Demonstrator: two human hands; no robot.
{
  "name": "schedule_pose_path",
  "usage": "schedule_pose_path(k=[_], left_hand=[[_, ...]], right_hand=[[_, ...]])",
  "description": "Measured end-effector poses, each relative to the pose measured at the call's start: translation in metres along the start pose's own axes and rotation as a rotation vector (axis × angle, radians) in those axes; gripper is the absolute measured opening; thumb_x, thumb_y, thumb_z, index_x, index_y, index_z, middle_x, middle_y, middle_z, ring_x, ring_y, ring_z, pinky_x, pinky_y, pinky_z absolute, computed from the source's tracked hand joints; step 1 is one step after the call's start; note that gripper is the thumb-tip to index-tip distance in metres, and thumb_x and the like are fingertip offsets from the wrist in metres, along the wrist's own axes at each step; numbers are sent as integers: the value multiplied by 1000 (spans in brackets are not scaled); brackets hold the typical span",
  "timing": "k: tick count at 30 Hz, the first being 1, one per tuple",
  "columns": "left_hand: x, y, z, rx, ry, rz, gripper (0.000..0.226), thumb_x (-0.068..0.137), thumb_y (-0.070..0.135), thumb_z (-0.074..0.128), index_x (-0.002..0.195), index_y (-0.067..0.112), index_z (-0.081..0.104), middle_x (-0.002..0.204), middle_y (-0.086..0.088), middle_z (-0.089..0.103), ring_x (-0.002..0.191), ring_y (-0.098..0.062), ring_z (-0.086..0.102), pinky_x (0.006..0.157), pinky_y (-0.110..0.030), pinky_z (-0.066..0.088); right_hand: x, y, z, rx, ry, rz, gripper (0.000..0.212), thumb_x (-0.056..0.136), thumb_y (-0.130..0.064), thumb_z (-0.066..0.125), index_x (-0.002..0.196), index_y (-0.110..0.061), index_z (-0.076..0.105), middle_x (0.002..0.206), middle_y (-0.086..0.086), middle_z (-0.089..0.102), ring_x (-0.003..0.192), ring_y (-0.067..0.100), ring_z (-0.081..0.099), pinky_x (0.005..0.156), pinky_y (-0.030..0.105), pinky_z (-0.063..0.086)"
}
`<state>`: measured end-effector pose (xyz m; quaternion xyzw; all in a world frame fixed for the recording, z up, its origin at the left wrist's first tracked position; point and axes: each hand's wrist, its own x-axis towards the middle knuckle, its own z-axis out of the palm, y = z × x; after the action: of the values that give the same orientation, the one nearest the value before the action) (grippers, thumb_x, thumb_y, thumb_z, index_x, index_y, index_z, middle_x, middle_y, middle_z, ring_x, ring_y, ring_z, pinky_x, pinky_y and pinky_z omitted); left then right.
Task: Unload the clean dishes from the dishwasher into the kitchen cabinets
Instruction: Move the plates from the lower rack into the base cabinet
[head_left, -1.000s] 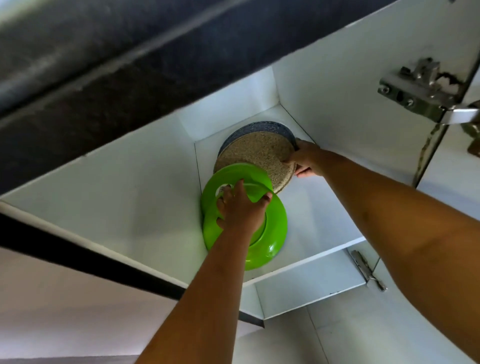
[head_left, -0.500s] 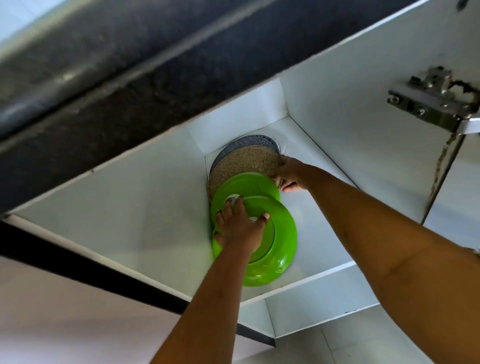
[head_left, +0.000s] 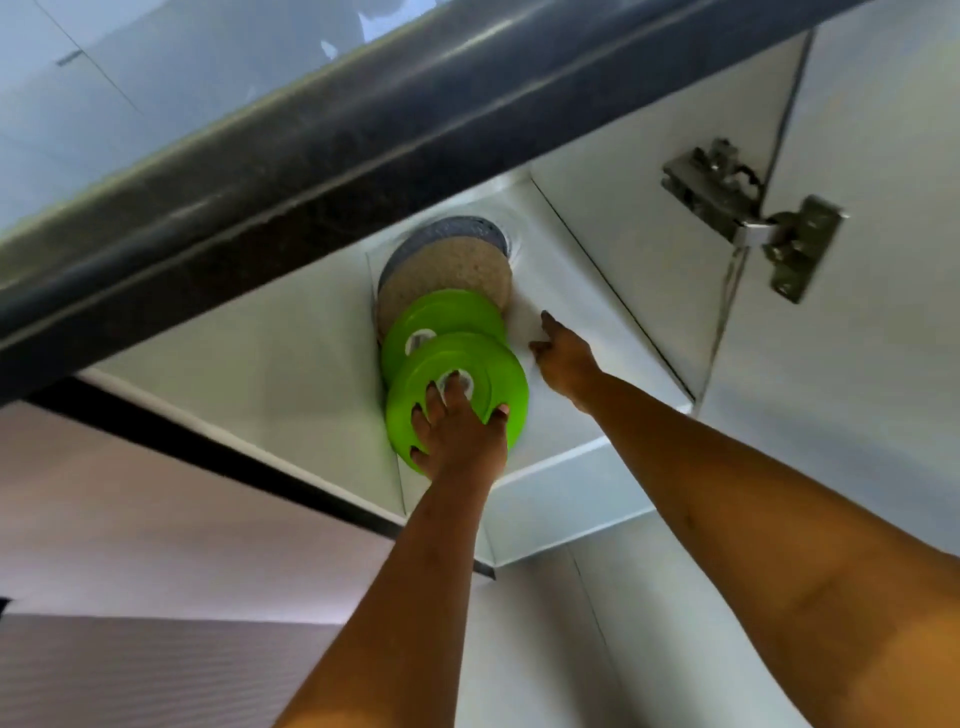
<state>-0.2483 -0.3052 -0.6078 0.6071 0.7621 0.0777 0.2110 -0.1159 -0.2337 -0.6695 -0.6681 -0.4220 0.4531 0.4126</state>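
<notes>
A dark beam (head_left: 311, 156) crosses overhead at the left of the open cabinet (head_left: 571, 483). Inside, a grey plate (head_left: 447, 231), a speckled plate (head_left: 452, 270) and a farther green plate (head_left: 441, 317) overlap. The left hand (head_left: 457, 431) presses spread, straight fingers against the nearest green plate (head_left: 498, 374). The right hand (head_left: 563, 353) is relaxed and empty just beside it. A hinge (head_left: 753, 218) sits far right.

One head-worn camera looks steeply up — close beneath the cabinet (head_left: 649, 249).

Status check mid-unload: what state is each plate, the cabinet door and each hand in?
left hand: fingers spread, pressing front green plate.
right hand: open, empty.
front green plate: in cabinet, under left hand.
rear green plate: in cabinet, partly covered.
speckled plate: in cabinet, no hand on it.
grey plate: rearmost, mostly hidden.
cabinet door: open.
</notes>
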Motion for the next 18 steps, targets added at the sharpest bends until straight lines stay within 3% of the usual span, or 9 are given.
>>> schedule_pose_path(k=[3,5,7,10,13,18], left_hand=[[-45,-3,6,6,-65,-27,71,93,44,49,150,28,10,159,2,4,146,-27,1,113,-54,17],[-77,-6,10,10,-125,-40,70,94,43,47,150,28,8,159,4,2,146,-25,-1,114,-54,16],[-105,-7,10,23,-150,-52,70,94,42,47,150,29,7,159,5,1,147,-25,-2,115,-55,16],[-145,-2,10,45,-184,-27,69,95,41,45,150,29,7,159,4,2,147,-25,-1,115,-55,16],[-179,7,11,95,-200,48,69,96,41,44,150,30,4,159,6,2,147,-24,-2,115,-55,17],[-253,9,32,179,-329,125,70,95,47,42,150,31,1,159,5,-4,147,-24,-2,116,-46,16]], right_hand=[[-55,8,-18,-156,7,-8,59,93,5,37,149,-8,26,141,15,47,127,27,47,95,18,34],[-96,14,-30,-261,-9,-49,61,90,9,38,148,-4,24,150,16,35,138,27,36,107,18,23],[-132,20,-39,-350,-82,-68,62,92,7,38,150,-8,21,156,10,24,143,23,27,109,15,14],[-176,28,-62,-479,-204,45,66,96,3,38,153,-19,12,159,2,17,145,19,20,112,20,13],[-206,38,-89,-603,-269,115,73,94,5,42,153,-16,4,160,5,11,148,20,11,119,30,14],[-283,66,-119,-682,-347,187,72,95,-8,48,152,-12,5,159,12,12,146,25,15,116,27,16]])
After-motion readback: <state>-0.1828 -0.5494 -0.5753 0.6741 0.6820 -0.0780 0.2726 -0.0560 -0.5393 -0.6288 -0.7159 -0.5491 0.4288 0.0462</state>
